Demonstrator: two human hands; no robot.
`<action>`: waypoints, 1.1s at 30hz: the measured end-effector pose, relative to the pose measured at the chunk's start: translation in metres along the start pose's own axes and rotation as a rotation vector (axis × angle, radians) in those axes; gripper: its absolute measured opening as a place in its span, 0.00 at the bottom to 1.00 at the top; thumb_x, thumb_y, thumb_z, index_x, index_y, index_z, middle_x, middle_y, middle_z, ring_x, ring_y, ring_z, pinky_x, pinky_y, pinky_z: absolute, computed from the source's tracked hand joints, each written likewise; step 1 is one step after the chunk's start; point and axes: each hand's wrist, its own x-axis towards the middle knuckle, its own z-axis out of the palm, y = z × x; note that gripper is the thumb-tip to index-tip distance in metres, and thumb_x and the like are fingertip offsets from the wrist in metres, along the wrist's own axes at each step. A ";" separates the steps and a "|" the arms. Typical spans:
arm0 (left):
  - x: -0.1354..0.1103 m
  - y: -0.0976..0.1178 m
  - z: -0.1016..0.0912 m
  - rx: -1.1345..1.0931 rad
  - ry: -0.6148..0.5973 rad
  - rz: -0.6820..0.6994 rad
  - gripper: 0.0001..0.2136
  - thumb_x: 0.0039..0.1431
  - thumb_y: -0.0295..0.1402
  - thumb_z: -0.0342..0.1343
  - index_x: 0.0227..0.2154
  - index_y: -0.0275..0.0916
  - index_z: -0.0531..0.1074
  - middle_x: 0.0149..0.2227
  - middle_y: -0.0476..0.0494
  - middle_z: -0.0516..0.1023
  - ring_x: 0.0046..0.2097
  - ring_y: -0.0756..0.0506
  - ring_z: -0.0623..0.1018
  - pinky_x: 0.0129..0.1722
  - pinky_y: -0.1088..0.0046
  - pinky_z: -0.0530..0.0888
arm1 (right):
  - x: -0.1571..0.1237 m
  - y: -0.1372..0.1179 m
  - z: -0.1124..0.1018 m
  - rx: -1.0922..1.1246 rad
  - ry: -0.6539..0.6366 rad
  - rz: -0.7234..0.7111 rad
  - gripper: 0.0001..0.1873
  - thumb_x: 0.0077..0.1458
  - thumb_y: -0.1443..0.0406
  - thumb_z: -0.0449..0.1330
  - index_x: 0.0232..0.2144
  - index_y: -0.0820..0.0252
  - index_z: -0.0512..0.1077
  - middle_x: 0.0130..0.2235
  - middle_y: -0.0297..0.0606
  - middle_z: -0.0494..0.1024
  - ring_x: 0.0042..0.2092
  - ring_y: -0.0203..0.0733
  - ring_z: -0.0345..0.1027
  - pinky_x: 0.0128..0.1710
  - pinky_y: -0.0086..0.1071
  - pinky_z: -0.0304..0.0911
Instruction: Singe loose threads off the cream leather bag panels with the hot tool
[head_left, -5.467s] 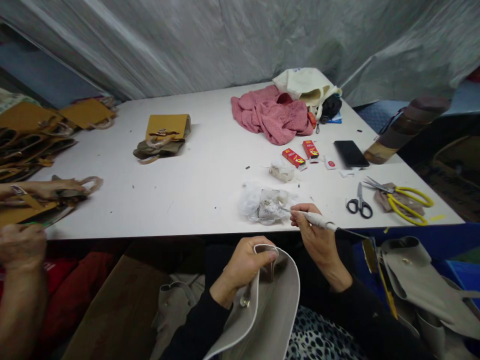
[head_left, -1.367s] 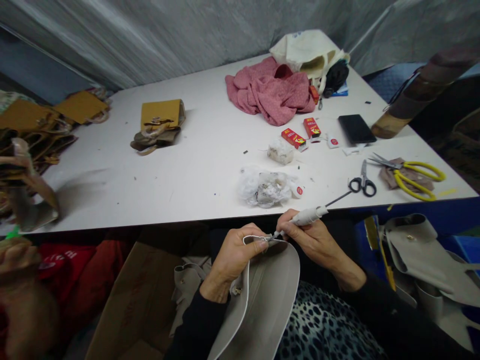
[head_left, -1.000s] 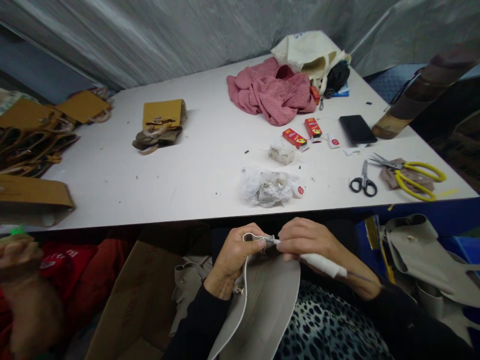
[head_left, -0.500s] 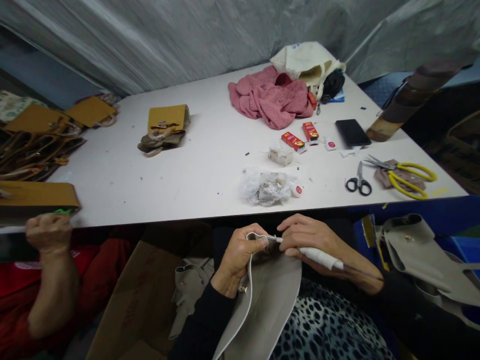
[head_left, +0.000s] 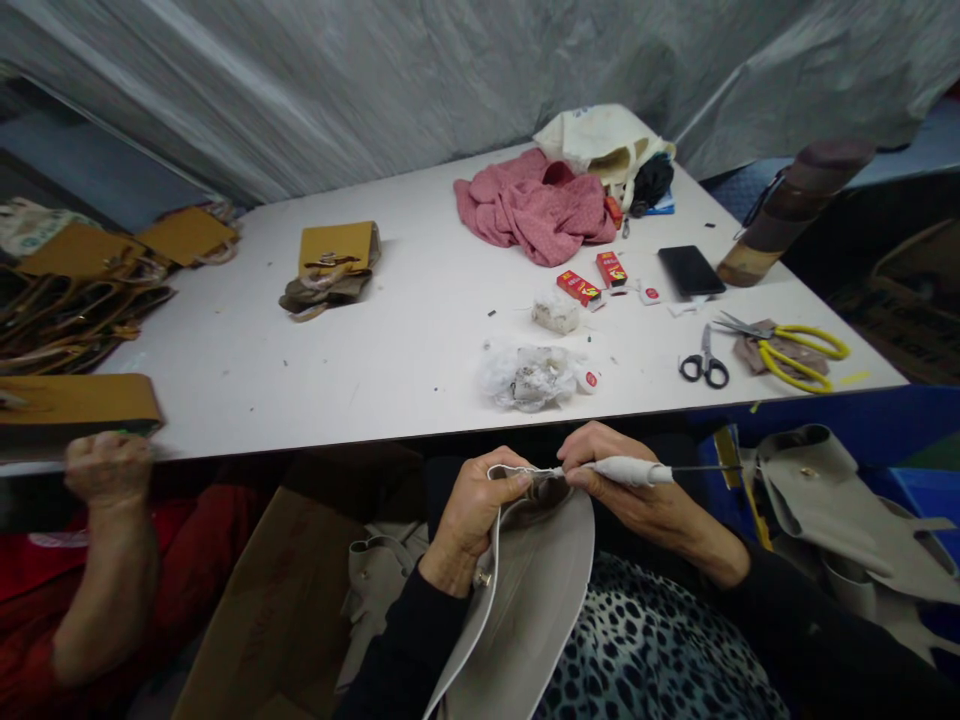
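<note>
My left hand (head_left: pixel 475 505) grips the top edge of a grey leather bag flap (head_left: pixel 525 600) held over my lap, fingers pinched on its rim. My right hand (head_left: pixel 637 495) is closed round a thin white-handled tool (head_left: pixel 622 470). The tool lies level, its tip touching the flap's rim right beside my left thumb. A dark rod sticks out of the tool's back end to the right.
On the white table (head_left: pixel 390 340) lie a crumpled plastic bag (head_left: pixel 529 375), black scissors (head_left: pixel 701 360), yellow shears (head_left: pixel 795 350), a phone (head_left: pixel 690 270), red boxes (head_left: pixel 592 280), pink cloth (head_left: pixel 536 205) and tan bags (head_left: pixel 334 265). Another person's hand (head_left: pixel 105 470) is at the left. Grey bags (head_left: pixel 825 500) sit at my right.
Earlier my right hand held the tool at the plastic bag on the table; it came down to the flap's rim. Since half a second ago the tool has levelled out.
</note>
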 end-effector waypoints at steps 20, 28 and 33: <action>-0.005 0.002 0.011 0.357 -0.004 0.090 0.06 0.52 0.34 0.68 0.30 0.37 0.81 0.33 0.45 0.77 0.35 0.47 0.74 0.37 0.71 0.68 | -0.023 0.006 0.016 0.075 0.301 0.110 0.09 0.72 0.60 0.56 0.48 0.49 0.76 0.46 0.35 0.84 0.48 0.40 0.79 0.49 0.33 0.72; -0.009 0.011 0.026 0.524 -0.102 0.183 0.06 0.54 0.35 0.68 0.31 0.38 0.80 0.36 0.45 0.76 0.40 0.45 0.75 0.41 0.70 0.69 | -0.031 0.012 0.031 -0.173 0.228 0.230 0.14 0.60 0.55 0.70 0.46 0.52 0.78 0.43 0.39 0.81 0.42 0.45 0.75 0.43 0.37 0.70; -0.010 0.019 0.034 0.556 -0.102 0.157 0.15 0.53 0.38 0.70 0.28 0.39 0.69 0.29 0.52 0.71 0.32 0.49 0.68 0.33 0.75 0.65 | -0.033 0.005 0.030 -0.259 0.202 0.283 0.09 0.63 0.55 0.67 0.41 0.51 0.81 0.35 0.36 0.78 0.37 0.42 0.71 0.37 0.34 0.63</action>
